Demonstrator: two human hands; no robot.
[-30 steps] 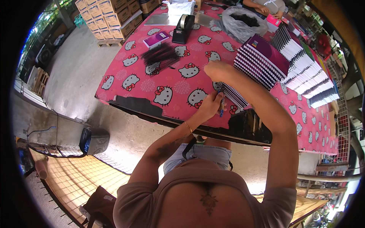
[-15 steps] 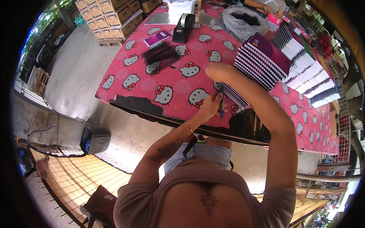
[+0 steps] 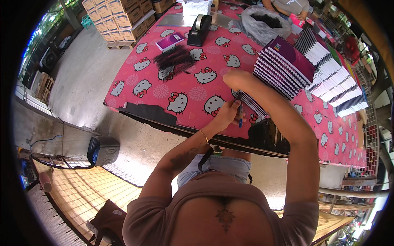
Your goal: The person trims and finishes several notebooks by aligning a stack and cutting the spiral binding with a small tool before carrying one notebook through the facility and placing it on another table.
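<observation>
Near the front edge of the table, my left hand (image 3: 227,114) is closed around a slim dark tool with a blue end (image 3: 240,119); its exact kind is unclear. Right beside it, the black coil edge of a spiral notebook (image 3: 253,104) shows from under my right forearm. My right hand (image 3: 234,80) is bent sharply at the wrist by the notebook's far end, and its fingers are hidden. A tall stack of purple spiral notebooks (image 3: 292,57) rises just beyond my right forearm.
Loose black binding coils (image 3: 174,61) lie beside a small purple-and-white box (image 3: 169,42) and a black tape dispenser (image 3: 199,30). A plastic bag of black coils (image 3: 264,26) sits farther back. More notebook stacks (image 3: 334,78) stand right. Across the table, a person's hand (image 3: 303,15) shows.
My hands stay nearly in place at the notebook's coil edge. My right forearm and elbow have shifted slightly. The person across the table has moved a little.
</observation>
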